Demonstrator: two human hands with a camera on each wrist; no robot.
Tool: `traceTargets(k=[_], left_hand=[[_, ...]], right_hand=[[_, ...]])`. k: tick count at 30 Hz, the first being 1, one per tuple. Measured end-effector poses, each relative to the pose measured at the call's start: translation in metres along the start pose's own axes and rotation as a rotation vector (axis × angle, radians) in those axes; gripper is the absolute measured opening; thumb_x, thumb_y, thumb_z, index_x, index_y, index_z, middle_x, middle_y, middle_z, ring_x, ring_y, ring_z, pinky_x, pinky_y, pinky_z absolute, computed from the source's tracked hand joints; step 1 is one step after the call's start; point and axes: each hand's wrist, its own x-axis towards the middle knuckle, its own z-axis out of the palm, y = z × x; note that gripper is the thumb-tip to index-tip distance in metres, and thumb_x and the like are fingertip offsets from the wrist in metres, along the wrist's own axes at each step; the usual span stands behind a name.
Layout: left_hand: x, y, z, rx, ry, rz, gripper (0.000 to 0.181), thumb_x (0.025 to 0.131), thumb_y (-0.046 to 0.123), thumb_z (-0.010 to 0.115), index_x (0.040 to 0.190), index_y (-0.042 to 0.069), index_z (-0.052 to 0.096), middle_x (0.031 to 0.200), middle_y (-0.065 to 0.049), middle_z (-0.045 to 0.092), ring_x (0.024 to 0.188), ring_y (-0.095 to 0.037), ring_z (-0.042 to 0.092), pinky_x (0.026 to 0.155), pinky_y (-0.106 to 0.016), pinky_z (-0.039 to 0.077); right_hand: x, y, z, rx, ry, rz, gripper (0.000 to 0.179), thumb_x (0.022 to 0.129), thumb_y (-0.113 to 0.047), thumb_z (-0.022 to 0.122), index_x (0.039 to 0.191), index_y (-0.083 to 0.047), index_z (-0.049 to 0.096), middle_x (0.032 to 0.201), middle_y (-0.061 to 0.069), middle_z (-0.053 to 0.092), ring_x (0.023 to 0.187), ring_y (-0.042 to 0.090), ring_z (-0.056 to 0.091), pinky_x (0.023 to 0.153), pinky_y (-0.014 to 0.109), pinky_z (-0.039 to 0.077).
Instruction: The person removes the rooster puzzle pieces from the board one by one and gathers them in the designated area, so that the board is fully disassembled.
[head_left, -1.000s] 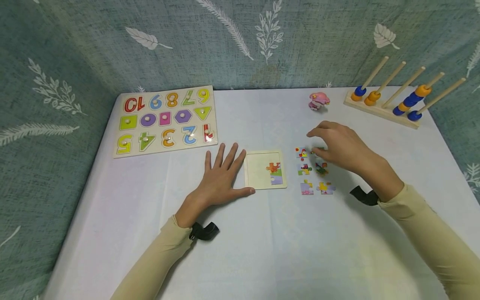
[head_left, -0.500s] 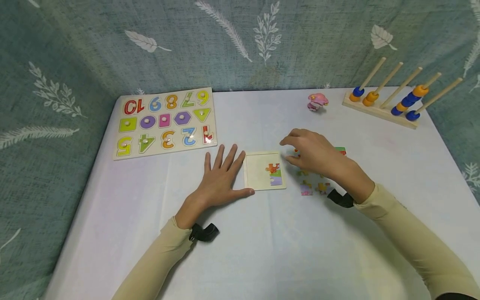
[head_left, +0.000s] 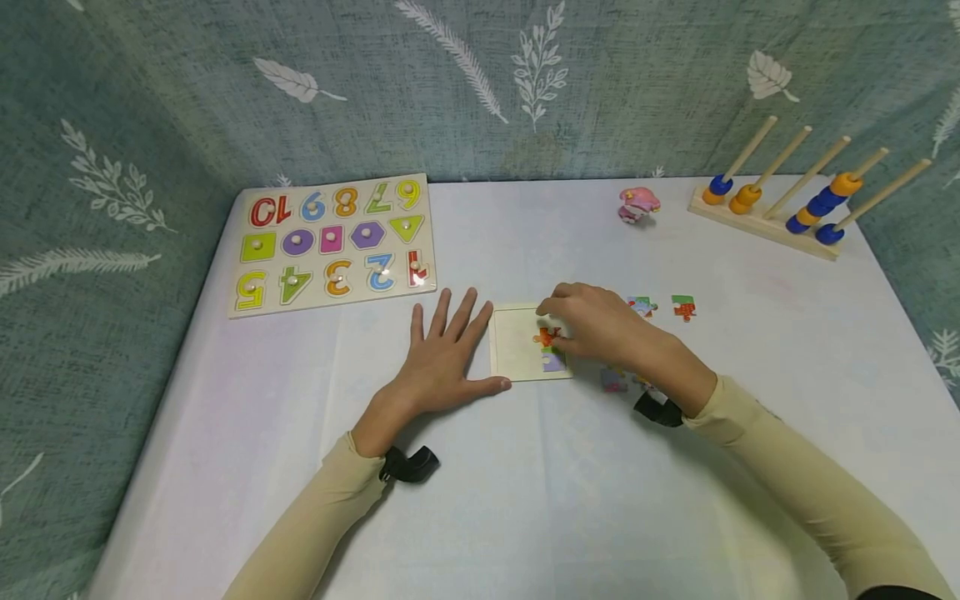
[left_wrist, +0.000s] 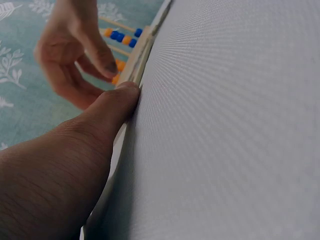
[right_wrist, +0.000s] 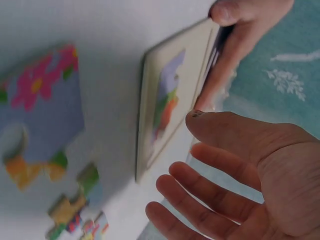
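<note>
My left hand (head_left: 442, 358) lies flat on the table with fingers spread, its index fingertip and thumb right at the left side and lower corner of a small wooden puzzle tray (head_left: 513, 354). At the tray's right side, two joined jigsaw pieces (head_left: 553, 362) show orange, green and lilac. Over them is my right hand (head_left: 607, 325), thumb and index apart and bent toward the pieces. From the right wrist view, nothing shows between the loosely curved fingers of that hand (right_wrist: 235, 180). Loose jigsaw pieces (head_left: 683, 307) lie right of the tray, some hidden under the right hand.
A number and shape peg board (head_left: 333, 242) lies at the back left. A small pink figurine (head_left: 637, 204) stands at the back, and a wooden bead stacker (head_left: 765, 225) with upright pegs is at the back right. Patterned green cloth (head_left: 480, 92) rises behind the table.
My right hand has moved left from above the loose pieces to over the right part of the tray, uncovering pieces at the back right. The left hand has stayed in place.
</note>
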Motion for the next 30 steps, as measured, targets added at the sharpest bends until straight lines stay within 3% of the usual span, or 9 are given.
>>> traceTargets(k=[8, 20, 30], left_hand=[[0.001, 0.001, -0.001, -0.009, 0.002, 0.008, 0.110, 0.082, 0.079, 0.056, 0.163, 0.021, 0.010, 0.168, -0.006, -0.004, 0.150, -0.037, -0.015, 0.111, -0.065, -0.012], [0.000, 0.000, 0.000, -0.001, 0.001, 0.001, 0.109, 0.082, 0.079, 0.055, 0.163, 0.022, 0.009, 0.168, -0.006, -0.004, 0.150, -0.036, -0.015, 0.112, -0.065, -0.011], [-0.001, -0.001, 0.000, -0.002, -0.002, -0.001, 0.110, 0.082, 0.079, 0.055, 0.163, 0.022, 0.008, 0.168, -0.005, -0.006, 0.150, -0.036, -0.016, 0.111, -0.064, -0.013]], right_hand=[[0.003, -0.001, 0.014, 0.022, -0.006, -0.039, 0.021, 0.079, -0.009, 0.083, 0.098, -0.009, 0.074, 0.091, 0.004, 0.065, 0.079, 0.019, 0.055, 0.071, 0.034, 0.049], [0.003, -0.002, 0.019, 0.014, -0.004, -0.071, 0.017, 0.078, -0.002, 0.079, 0.093, -0.007, 0.073, 0.086, 0.004, 0.061, 0.074, 0.019, 0.053, 0.067, 0.033, 0.047], [0.005, -0.006, 0.023, -0.006, 0.049, -0.045, 0.016, 0.077, 0.004, 0.075, 0.086, -0.008, 0.073, 0.083, 0.002, 0.056, 0.073, 0.019, 0.052, 0.063, 0.030, 0.046]])
